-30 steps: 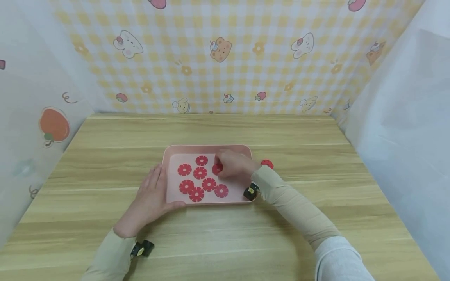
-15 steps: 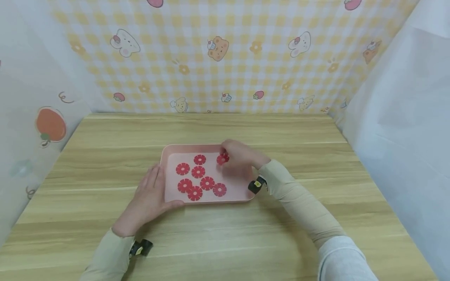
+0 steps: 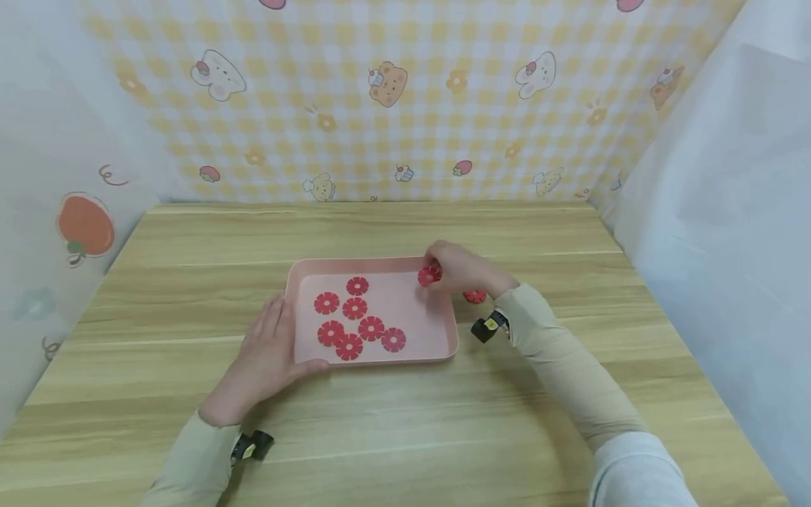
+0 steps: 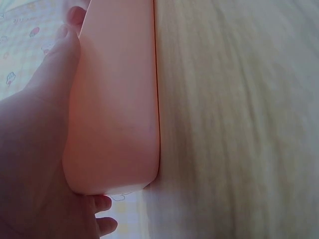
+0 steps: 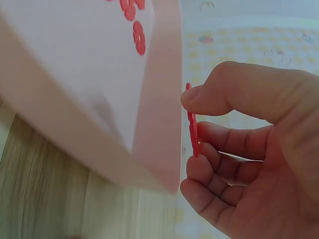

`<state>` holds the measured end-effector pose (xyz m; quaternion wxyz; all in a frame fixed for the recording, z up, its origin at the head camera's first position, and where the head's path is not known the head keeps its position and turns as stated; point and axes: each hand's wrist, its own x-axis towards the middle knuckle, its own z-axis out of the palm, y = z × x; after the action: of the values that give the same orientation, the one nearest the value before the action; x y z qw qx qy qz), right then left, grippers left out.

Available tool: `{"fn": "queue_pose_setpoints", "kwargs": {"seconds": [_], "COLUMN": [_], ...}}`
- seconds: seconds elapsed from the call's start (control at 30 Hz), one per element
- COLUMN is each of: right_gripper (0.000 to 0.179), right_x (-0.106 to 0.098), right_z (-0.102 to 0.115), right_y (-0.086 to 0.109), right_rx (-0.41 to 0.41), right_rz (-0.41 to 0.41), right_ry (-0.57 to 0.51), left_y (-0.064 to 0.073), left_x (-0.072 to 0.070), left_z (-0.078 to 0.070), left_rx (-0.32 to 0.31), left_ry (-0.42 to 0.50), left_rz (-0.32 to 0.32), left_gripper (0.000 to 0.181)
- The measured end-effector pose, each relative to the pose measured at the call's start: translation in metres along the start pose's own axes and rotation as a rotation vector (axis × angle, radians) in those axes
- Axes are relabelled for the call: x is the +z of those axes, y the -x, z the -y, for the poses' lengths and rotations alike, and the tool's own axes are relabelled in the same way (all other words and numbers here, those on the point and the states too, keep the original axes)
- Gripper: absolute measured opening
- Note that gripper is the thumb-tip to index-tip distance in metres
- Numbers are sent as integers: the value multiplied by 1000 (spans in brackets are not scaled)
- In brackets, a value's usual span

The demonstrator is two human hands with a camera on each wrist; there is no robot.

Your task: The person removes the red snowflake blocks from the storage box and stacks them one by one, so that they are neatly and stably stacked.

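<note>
A pink tray (image 3: 405,359) lies on the wooden bench (image 3: 393,436), between the bench's left and right edges and well short of its far edge. The left hand (image 3: 267,352) rests at the tray's side toward the bench's left edge, its fingers lying nearly straight along the outer wall and its thumb stretched along the near rim. The right hand (image 3: 465,271) is at the tray corner toward the bench's far and right edges. Its fingers pinch a red notched disc (image 3: 428,276) against the thumb; the right wrist view shows this disc edge-on and apart from the tray wall.

Seven more red discs (image 3: 371,328) lie flat inside the tray, mostly toward the bench's left edge; two near the front rim meet or overlap, which cannot be told. One loose disc (image 3: 474,297) sits on the bench just outside the tray, toward the bench's right edge and partly behind the right hand. Behind the bench's far edge hangs a yellow checked cloth (image 3: 418,127) printed with cartoon animals.
</note>
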<state>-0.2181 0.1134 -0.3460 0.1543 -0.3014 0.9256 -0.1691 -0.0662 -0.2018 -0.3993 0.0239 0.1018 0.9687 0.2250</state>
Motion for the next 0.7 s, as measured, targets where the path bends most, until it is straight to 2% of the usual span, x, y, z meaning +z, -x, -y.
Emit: {"fn": "queue_pose_setpoints", "kwargs": {"seconds": [0.4, 0.6, 0.7], "right_gripper": [31, 30, 29], "right_x": [-1, 6, 10], "right_z": [-41, -61, -66], "right_y": [20, 31, 35], "right_rx": [5, 74, 84], "right_rz": [-57, -52, -50], "right_ry": [-21, -64, -66], "left_y": [-2, 0, -1], "left_x": [1, 2, 2], "left_z": [0, 1, 1], "left_rx": [24, 18, 21], "left_ry": [-11, -28, -32], "left_rz": [-29, -13, -17], "left_gripper": [123, 125, 125]}}
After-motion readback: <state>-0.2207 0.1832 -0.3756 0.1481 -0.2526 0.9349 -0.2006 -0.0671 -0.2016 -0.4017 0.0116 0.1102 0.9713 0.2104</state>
